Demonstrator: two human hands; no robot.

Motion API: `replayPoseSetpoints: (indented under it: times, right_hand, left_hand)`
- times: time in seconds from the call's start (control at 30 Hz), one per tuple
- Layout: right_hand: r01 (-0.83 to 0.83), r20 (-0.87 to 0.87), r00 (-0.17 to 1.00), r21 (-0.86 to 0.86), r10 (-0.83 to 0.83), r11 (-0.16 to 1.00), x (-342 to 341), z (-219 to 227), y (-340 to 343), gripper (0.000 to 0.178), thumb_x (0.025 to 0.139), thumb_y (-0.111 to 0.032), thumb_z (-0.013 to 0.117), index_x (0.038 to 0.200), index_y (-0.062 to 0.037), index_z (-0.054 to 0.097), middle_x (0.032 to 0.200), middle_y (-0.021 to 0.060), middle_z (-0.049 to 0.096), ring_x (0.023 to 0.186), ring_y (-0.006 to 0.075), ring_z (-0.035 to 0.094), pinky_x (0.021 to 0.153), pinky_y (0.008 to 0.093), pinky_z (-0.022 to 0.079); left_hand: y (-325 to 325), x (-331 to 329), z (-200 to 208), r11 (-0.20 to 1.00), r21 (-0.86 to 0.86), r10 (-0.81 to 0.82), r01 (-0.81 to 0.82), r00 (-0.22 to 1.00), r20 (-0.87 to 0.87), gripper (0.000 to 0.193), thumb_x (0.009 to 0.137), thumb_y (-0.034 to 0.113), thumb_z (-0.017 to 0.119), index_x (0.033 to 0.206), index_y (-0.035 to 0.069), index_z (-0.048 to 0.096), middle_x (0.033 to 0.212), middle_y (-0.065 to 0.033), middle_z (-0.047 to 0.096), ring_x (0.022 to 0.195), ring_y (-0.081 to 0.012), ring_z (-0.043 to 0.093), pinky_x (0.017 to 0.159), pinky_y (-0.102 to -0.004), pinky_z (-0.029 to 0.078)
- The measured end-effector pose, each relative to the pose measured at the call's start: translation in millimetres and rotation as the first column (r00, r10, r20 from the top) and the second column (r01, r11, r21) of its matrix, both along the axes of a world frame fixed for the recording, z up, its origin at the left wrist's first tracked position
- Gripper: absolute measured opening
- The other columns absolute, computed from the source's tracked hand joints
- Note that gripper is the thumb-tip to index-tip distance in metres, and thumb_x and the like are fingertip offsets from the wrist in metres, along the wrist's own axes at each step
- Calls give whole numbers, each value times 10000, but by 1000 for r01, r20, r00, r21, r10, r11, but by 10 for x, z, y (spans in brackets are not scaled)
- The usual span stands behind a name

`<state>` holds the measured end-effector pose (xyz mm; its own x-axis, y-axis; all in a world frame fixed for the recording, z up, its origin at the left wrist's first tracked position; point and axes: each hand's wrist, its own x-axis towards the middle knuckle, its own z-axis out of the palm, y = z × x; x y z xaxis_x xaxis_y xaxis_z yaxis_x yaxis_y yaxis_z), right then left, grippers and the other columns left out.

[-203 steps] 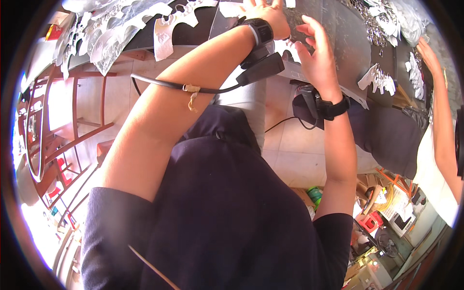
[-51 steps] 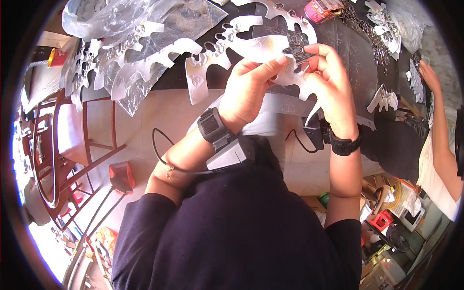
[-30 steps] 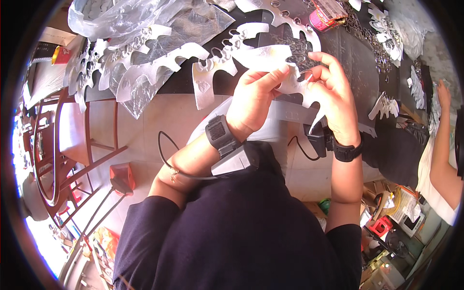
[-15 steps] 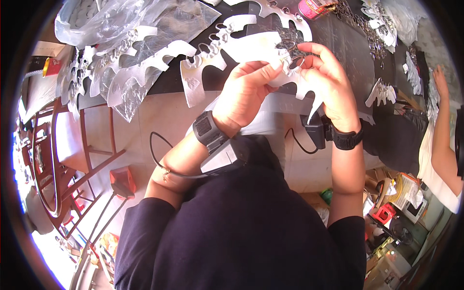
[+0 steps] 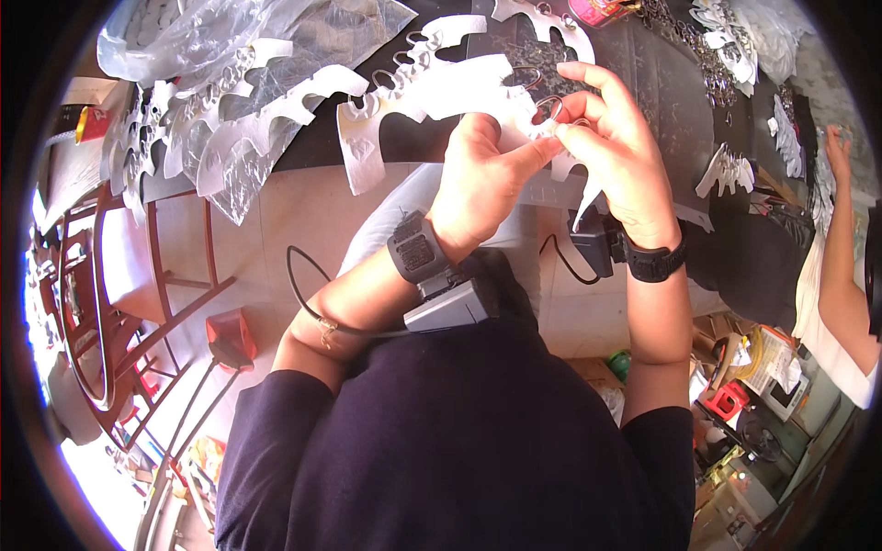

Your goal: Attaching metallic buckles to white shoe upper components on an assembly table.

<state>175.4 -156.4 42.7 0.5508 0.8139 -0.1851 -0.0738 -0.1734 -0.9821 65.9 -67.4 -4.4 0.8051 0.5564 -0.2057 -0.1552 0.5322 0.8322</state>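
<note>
A white bat-shaped paper cutout (image 5: 432, 96) with metal rings along its upper edge lies over the front of a dark table (image 5: 643, 64). My left hand (image 5: 482, 179) pinches the cutout's right part between thumb and fingers. My right hand (image 5: 611, 147) pinches the same part from the right, its fingertips at a metal ring (image 5: 548, 108). Both wrists wear black bands with small devices; a black cable runs along my left forearm.
More white cutouts (image 5: 230, 138) and clear plastic bags (image 5: 184, 37) cover the table's left end. A red wooden chair (image 5: 101, 303) stands on the tiled floor at left. Another person's arm (image 5: 841, 248) reaches to the table at far right. Small coloured items (image 5: 735, 386) sit lower right.
Earlier my arms were stretched up to the table's far side. Since then both hands have come together on the cutout and stayed there, with only small finger shifts at the ring.
</note>
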Motion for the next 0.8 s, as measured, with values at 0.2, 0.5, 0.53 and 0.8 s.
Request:
replayPoseSetpoints:
  times: [0.2, 0.5, 0.53, 0.8]
  right_hand:
    - [-35, 28, 999, -16, 35, 999, -2, 4, 18, 447, 784, 44, 517, 1212, -7, 397, 861, 30, 547, 733, 55, 490, 630, 178, 402]
    - [-71, -172, 983, -26, 65, 997, 78, 125, -21, 426, 846, -84, 529, 1248, -29, 402, 971, 70, 574, 803, 80, 544, 639, 191, 442]
    - [-69, -172, 983, -27, 63, 997, 84, 123, -26, 426, 846, -84, 529, 1248, -29, 402, 971, 70, 574, 803, 80, 544, 639, 191, 442]
    - [-212, -11, 977, -123, 212, 969, 121, 69, 2, 412, 807, -30, 564, 1204, -19, 454, 889, 44, 565, 776, 72, 531, 658, 189, 429]
  left_hand:
    - [-1, -5, -7, 999, -41, 35, -36, 999, -24, 286, 714, 98, 697, 877, -48, 512, 838, -76, 599, 740, -73, 540, 618, -218, 456]
    - [111, -17, 18, 941, -338, 34, -15, 998, 52, 289, 681, -17, 651, 927, -32, 501, 894, -112, 611, 794, -167, 603, 753, -271, 469]
    - [111, -22, 13, 941, -339, 32, -13, 998, 52, 289, 681, -17, 651, 927, -32, 501, 894, -112, 611, 794, -167, 603, 753, -271, 469]
    - [73, -39, -38, 974, -225, -40, 39, 999, -3, 313, 690, -20, 658, 964, -18, 507, 927, -81, 600, 799, -146, 586, 749, -255, 461]
